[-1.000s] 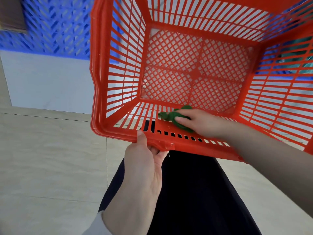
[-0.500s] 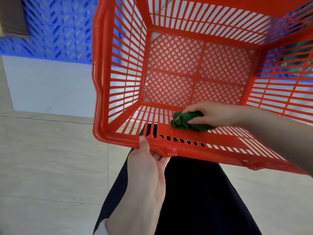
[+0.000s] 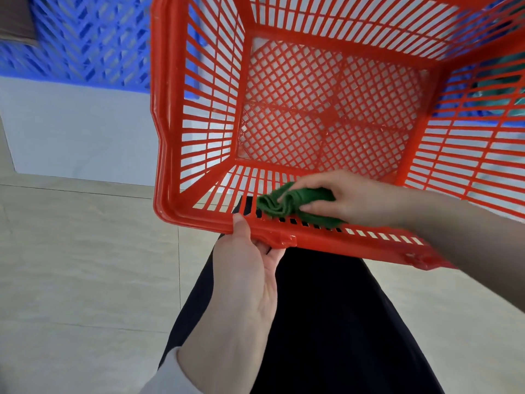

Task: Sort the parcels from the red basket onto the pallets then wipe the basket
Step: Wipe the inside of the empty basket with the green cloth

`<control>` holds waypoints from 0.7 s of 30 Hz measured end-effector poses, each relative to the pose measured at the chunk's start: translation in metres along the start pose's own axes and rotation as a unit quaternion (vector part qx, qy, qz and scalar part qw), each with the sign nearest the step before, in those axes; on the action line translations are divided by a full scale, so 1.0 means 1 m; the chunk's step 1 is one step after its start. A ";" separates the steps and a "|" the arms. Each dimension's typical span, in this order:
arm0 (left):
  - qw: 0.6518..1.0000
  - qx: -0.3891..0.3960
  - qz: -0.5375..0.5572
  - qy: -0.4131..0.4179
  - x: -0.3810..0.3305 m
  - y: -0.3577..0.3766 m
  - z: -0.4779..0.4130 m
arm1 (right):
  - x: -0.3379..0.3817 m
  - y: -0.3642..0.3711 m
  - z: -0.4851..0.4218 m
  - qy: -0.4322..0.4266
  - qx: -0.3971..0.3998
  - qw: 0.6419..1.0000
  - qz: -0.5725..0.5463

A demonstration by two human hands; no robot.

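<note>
The red basket (image 3: 167, 115) fills the upper middle of the head view, tilted so that its mesh bottom faces me, with no parcels inside. My left hand (image 3: 247, 268) grips its near rim, thumb on top and fingers underneath. A bunched green cloth (image 3: 287, 201) lies against the inside of the near wall, just above the rim slots. My right hand (image 3: 346, 197) reaches into the basket from the right and holds the cloth, pressing it on the slats.
A blue plastic pallet (image 3: 93, 44) lies at the upper left on a white floor patch, with a brown parcel edge (image 3: 15, 21) at its corner. More blue pallet and a teal parcel (image 3: 500, 83) show through the basket's right wall. Beige floor tiles surround my dark-clothed legs.
My right hand has slid the green cloth back leftward along the near inner wall after a stroke to the right. The left hand's grip on the rim is unchanged.
</note>
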State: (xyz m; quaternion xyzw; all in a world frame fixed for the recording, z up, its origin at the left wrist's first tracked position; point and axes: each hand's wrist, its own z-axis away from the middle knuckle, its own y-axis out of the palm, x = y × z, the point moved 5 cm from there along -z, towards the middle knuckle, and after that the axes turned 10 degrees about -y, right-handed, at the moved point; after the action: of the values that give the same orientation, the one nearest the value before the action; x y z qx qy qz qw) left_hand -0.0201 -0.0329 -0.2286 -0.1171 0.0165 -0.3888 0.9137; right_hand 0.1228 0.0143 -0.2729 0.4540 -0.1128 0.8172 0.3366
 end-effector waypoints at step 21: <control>0.998 0.043 0.015 0.042 0.000 0.000 0.012 | -0.001 0.011 -0.028 0.016 -0.016 0.997 0.073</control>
State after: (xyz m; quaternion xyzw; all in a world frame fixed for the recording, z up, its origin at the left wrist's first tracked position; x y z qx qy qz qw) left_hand -0.0188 -0.0302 -0.2168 -0.0612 0.0403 -0.3795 0.9223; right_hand 0.0977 0.0191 -0.2883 0.4254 -0.1538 0.8451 0.2848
